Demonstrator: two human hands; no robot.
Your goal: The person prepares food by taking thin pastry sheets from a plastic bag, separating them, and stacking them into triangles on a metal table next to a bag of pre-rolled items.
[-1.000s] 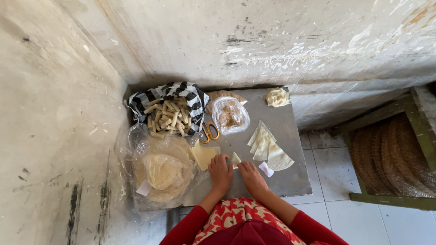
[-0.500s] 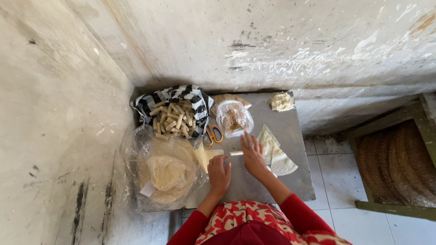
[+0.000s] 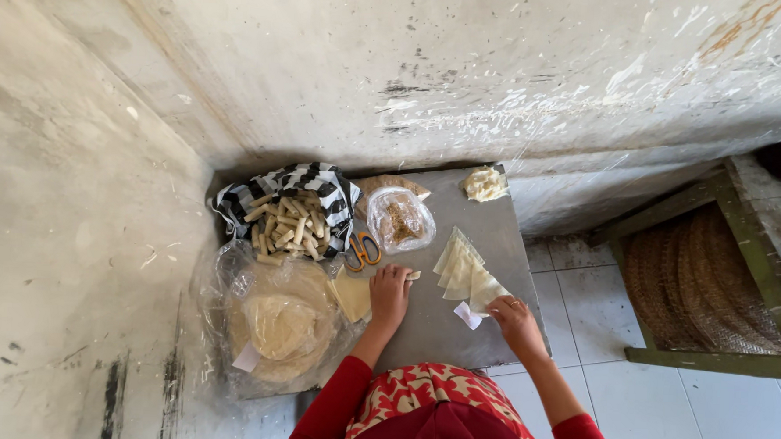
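My left hand (image 3: 389, 294) rests on the grey table (image 3: 495, 228), fingers closed around a small pale rolled pastry (image 3: 413, 275). My right hand (image 3: 515, 321) is at the table's near right edge, fingertips touching the lower end of a stack of pale triangular pastry sheets (image 3: 464, 271). A small white scrap (image 3: 468, 315) lies just left of that hand. Both arms wear red sleeves.
A black-and-white striped bag of finished rolls (image 3: 287, 215) sits at the back left. Orange-handled scissors (image 3: 364, 250), a plastic bag of brown filling (image 3: 399, 220), a dough lump (image 3: 483, 183), a clear bag of round wrappers (image 3: 278, 324). A woven-seat green frame (image 3: 712, 286) stands right, on white tiles.
My right hand moved from the table's middle, out to the right end of the triangular sheets. My left hand stayed near the middle, now with a small roll under its fingers.
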